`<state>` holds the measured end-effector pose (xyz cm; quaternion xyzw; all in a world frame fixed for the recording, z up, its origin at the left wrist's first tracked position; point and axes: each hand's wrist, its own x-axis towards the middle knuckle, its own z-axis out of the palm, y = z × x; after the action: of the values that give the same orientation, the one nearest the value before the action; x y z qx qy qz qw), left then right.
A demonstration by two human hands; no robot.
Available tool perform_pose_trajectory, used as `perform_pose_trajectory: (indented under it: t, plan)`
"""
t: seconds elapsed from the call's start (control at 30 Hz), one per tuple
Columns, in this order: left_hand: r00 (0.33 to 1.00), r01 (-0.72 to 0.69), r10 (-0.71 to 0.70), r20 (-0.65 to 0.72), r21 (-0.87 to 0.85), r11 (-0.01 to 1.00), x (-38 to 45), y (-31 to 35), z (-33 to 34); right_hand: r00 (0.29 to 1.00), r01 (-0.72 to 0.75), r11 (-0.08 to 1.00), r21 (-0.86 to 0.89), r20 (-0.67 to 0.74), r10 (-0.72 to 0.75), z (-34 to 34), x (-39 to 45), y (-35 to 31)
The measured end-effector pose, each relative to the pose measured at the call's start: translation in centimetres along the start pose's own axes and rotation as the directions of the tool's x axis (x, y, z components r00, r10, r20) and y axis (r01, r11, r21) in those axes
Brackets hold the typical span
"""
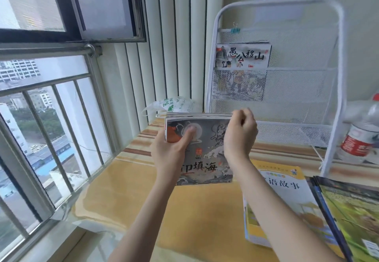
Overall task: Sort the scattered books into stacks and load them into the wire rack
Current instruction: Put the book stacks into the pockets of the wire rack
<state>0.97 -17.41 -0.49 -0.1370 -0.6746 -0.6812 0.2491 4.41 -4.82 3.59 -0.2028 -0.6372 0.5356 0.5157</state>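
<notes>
Green-covered books at bottom right, cut off by frame, partly overlap a yellow storybook on the table. Left hand and right hand grip a dark picture-book stack upright before the wire rack, which holds one book. Blurred bottle right of rack.

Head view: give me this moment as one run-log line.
left hand: grips grey book stack | right hand: pinches its top right corner | stack: upright on table | wire rack: holds one book
</notes>
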Motion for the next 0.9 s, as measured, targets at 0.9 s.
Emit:
perform_pose_trajectory:
  t: [0.9]
  plan:
    - [0.943,-0.141,0.221,0.249,-0.304,0.942,16.4,16.1,35.1,0.444,0.737,0.124,-0.664,0.338,-0.829,-4.6,38.3,-11.3]
